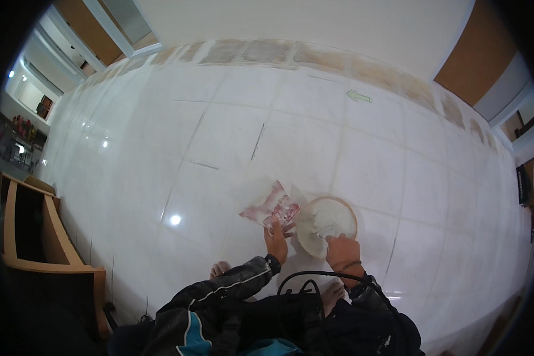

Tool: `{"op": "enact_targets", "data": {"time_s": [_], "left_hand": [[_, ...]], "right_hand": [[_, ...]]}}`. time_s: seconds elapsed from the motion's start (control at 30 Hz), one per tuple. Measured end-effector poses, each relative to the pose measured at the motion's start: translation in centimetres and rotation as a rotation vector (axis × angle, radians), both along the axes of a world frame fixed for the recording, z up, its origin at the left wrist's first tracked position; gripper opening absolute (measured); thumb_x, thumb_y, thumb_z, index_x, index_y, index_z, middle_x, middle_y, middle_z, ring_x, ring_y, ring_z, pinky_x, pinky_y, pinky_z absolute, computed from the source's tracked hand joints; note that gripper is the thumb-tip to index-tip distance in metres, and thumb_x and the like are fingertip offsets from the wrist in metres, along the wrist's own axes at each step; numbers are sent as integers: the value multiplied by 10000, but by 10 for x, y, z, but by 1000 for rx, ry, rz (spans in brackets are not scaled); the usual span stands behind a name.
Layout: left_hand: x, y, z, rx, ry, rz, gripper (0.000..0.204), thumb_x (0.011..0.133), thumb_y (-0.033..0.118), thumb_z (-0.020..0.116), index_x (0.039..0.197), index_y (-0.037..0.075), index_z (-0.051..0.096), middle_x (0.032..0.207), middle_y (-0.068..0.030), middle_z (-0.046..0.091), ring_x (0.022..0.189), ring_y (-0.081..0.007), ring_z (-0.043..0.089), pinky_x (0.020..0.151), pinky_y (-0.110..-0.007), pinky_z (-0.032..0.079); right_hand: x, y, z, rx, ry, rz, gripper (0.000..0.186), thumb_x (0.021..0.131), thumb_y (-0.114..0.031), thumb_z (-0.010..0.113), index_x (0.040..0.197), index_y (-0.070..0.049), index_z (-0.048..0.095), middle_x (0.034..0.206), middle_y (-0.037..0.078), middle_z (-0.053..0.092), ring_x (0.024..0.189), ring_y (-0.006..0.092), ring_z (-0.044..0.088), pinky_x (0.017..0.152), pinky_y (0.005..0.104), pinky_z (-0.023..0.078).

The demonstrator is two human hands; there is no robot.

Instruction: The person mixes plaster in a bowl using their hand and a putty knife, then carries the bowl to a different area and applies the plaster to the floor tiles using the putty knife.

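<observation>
The plastic bag (271, 209) stands or leans on the floor just left of the round basin (355, 216), its near end in the left hand (275, 243). It looks soft and thin-skinned, likely to sag and crease rather than keep a shape; how full it is, and so how heavy, I cannot tell. The gathered near edge seems the sound place to hold it, since a pinch at one pointed corner would probably let the body flop. With powdery smears about, the film may be a little slippery.

The bag is whitish with red print, crumpled, peaked at its far corner. The left hand's fingers are closed on it.

The basin is pale inside with a tan rim, and holds a light grey-white, lumpy mass (323, 213) — probably dense, so the vessel would be better lifted by opposite sides of the rim. The right hand (343, 255) is over its near edge, fingers bent; whether they grip a tool is unclear.

Around them spreads glossy white floor tile (219, 136) — with a green arrow (359, 96) farther off and wooden furniture (53, 268) at the left.
</observation>
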State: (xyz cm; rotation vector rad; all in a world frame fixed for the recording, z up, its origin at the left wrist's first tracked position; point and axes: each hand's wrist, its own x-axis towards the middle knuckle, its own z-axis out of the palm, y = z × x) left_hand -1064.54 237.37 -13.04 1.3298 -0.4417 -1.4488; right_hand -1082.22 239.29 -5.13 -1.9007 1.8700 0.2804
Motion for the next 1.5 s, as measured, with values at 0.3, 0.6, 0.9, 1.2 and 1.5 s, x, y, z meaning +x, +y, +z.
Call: {"op": "enact_targets", "data": {"time_s": [0.3, 0.6, 0.9, 1.2, 1.5], "left_hand": [[13, -7, -7, -68, -10, -21, 400, 975, 314, 405, 1273, 53, 353, 1181, -133, 552, 1029, -244, 591, 805, -348, 493], [16, -9, -24, -109, 180, -133, 412, 977, 335, 393, 1270, 46, 400, 1216, -119, 547, 1064, -261, 582, 907, -394, 463], [28, -20, -18, 102, 15, -148, 455, 958, 345, 419, 1296, 44, 364, 1218, -144, 534, 1074, -286, 576, 909, -413, 462], [40, -18, -28, 68, 133, -333, 318, 947, 257, 457, 1186, 47, 450, 1130, -113, 588, 1002, -238, 610, 903, -401, 484], [103, -73, 9, -160, -22, -357, 299, 878, 45, 544, 1164, 27, 461, 1085, -116, 597, 974, -218, 612, 860, -386, 526]], "right_hand": [[-45, 22, -20, -208, -282, -67, 182, 815, -181, 520, 923, -75, 622, 768, 155, 660, 687, 243, 662, 608, 368, 523], [-89, 53, -69, 59, -707, -373, 318, 841, -285, 484, 805, 22, 555, 655, 203, 561, 573, 324, 539, 603, 413, 446], [-34, 54, -99, -72, -617, -431, 346, 791, -311, 512, 779, 27, 589, 759, 267, 584, 739, 431, 568, 684, 475, 445], [8, 24, -121, -196, -775, -485, 367, 794, -317, 521, 751, 41, 592, 730, 250, 586, 700, 422, 562, 679, 475, 437], [-11, 36, -101, 46, -1163, -630, 265, 839, -226, 533, 804, 26, 608, 585, 58, 538, 551, 134, 511, 533, 289, 412]]}}
